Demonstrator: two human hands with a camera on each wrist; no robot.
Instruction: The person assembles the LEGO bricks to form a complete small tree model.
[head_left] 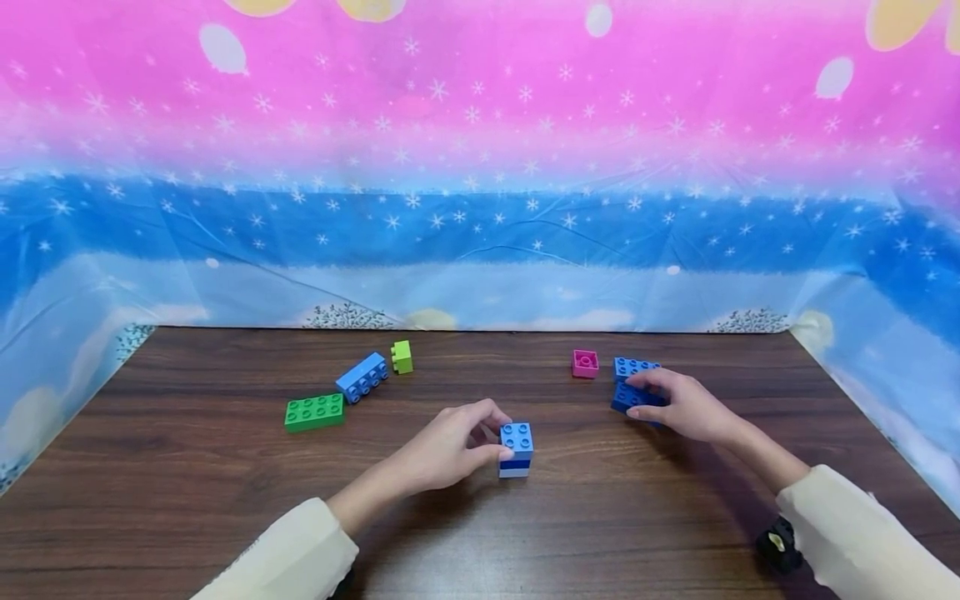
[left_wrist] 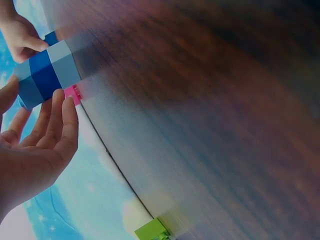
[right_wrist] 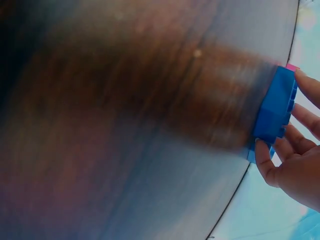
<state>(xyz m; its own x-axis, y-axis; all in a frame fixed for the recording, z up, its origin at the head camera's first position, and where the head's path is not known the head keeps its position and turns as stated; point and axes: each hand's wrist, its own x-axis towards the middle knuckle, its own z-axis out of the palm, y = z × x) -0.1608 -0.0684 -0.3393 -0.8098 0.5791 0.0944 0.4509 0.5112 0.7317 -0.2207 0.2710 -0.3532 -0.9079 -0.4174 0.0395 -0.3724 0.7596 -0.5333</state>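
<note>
My left hand [head_left: 457,446] pinches a small stack of toy building bricks [head_left: 516,450] between thumb and fingers, near the middle of the table. The stack's top brick is light blue with studs up, its middle layer dark blue, its lowest pale blue. In the left wrist view, the same stack [left_wrist: 47,72] shows its three bands. Farther right, my right hand [head_left: 692,408] grips a long dark blue brick [head_left: 628,398] by its ends, thumb at one and a finger at the other. The right wrist view shows this brick [right_wrist: 274,110] spanned between the fingertips.
Just behind the dark blue brick lies another blue brick [head_left: 633,367], with a magenta brick [head_left: 585,364] to its left. On the left are a green brick [head_left: 314,412], a blue brick [head_left: 362,377] on its side and a lime brick [head_left: 402,357]. A patterned cloth [head_left: 480,225] hangs behind the table.
</note>
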